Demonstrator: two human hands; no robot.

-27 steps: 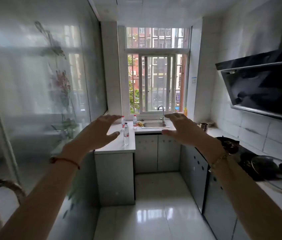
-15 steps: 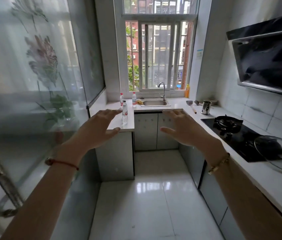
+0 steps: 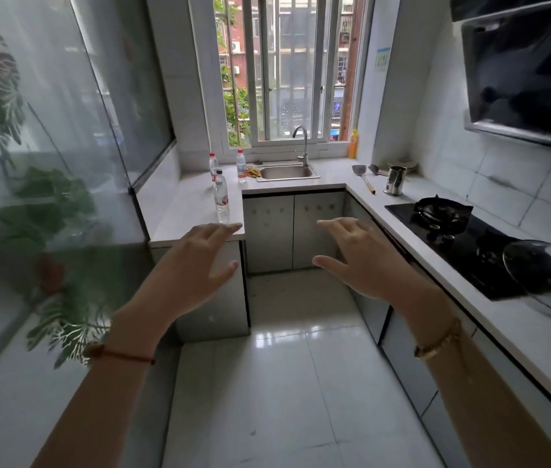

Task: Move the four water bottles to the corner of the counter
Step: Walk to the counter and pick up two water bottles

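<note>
Reaching forward over the floor, the left hand (image 3: pixel 196 265) and right hand (image 3: pixel 365 261) are spread wide, holding nothing. Three clear plastic water bottles (image 3: pixel 222 197) that I can make out stand on the white desk (image 3: pixel 182 204) left of the steel sink (image 3: pixel 287 172).

premises: a small domestic kitchen, u-shaped. evidence: white table (image 3: pixel 301 188) running along three walls over grey cabinet doors (image 3: pixel 269 231); steel sink (image 3: pixel 286 172) with curved tap (image 3: pixel 302 143) set under a barred window (image 3: pixel 296 72); black gas hob (image 3: pixel 459 231) with a glass pan lid (image 3: pixel 544 282) beside it; dark extractor hood (image 3: pixel 530 69) on the tiled wall; steel cup (image 3: pixel 395 180) and ladle (image 3: pixel 363 179) near the corner. apartment blocks, somewhat blurred, appear outside. glossy tiled floor (image 3: pixel 294 383).
</note>
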